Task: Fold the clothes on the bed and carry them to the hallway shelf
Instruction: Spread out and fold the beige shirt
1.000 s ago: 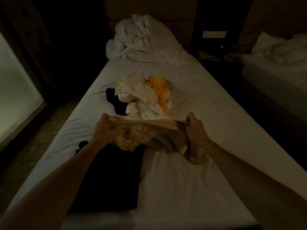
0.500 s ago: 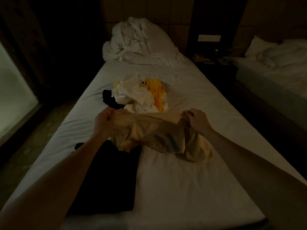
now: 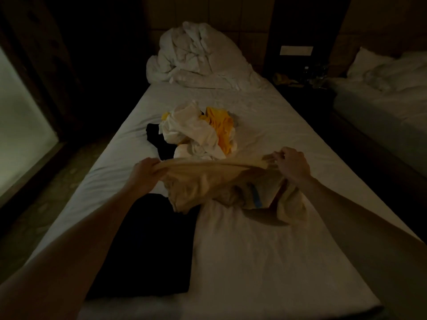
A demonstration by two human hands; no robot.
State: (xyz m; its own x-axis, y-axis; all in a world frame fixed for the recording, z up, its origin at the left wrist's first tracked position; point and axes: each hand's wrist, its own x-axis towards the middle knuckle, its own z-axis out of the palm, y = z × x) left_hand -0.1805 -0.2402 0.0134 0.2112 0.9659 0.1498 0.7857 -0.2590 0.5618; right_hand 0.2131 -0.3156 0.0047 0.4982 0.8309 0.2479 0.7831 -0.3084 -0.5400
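Beige shirt (image 3: 217,183) — mid-frame above the bed (image 3: 265,262), long axis stretched left to right, top edge taut, body drooping to the sheet — left hand (image 3: 144,174) and right hand (image 3: 292,166) each gripping one end.

Rumpled duvet (image 3: 196,54); neighbouring bed (image 3: 392,107).

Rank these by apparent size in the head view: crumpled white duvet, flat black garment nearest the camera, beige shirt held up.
1. Flat black garment, though nearness inflates it.
2. Crumpled white duvet.
3. Beige shirt.
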